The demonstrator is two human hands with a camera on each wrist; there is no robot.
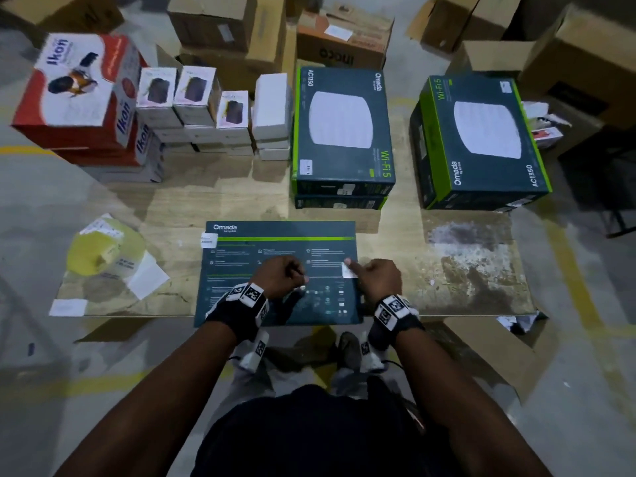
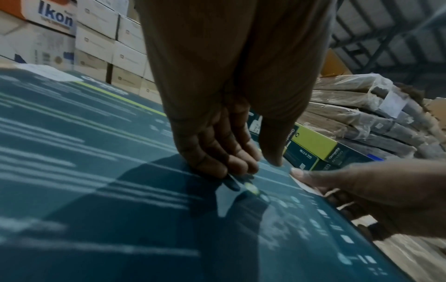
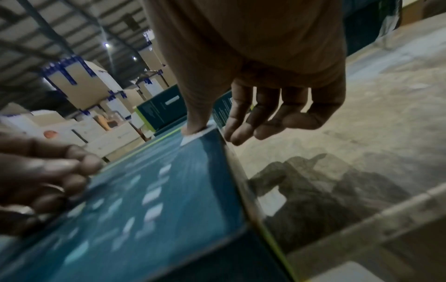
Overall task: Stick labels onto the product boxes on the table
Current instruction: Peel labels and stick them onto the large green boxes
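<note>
A dark teal Omada box (image 1: 261, 266) lies flat, back side up, at the front middle of the wooden table (image 1: 464, 270). My right hand (image 1: 373, 278) is at the box's right edge, where its thumb presses a small white label (image 1: 349, 270) (image 3: 196, 135) onto the box top (image 3: 154, 200). Its other fingers (image 3: 265, 118) hang loosely curled beside the box edge. My left hand (image 1: 284, 273) (image 2: 224, 160) rests on the middle of the box (image 2: 84, 171) with curled fingers and holds nothing that I can see. Another white label (image 1: 209, 239) sits at the box's far left corner.
A yellow roll of label backing (image 1: 103, 249) lies at the table's left. Two stacks of Omada boxes (image 1: 344, 132) (image 1: 481, 139) stand at the back. Small white boxes (image 1: 203, 108) and red Ikon boxes (image 1: 79, 87) fill the back left. Cardboard cartons (image 1: 344, 36) stand behind.
</note>
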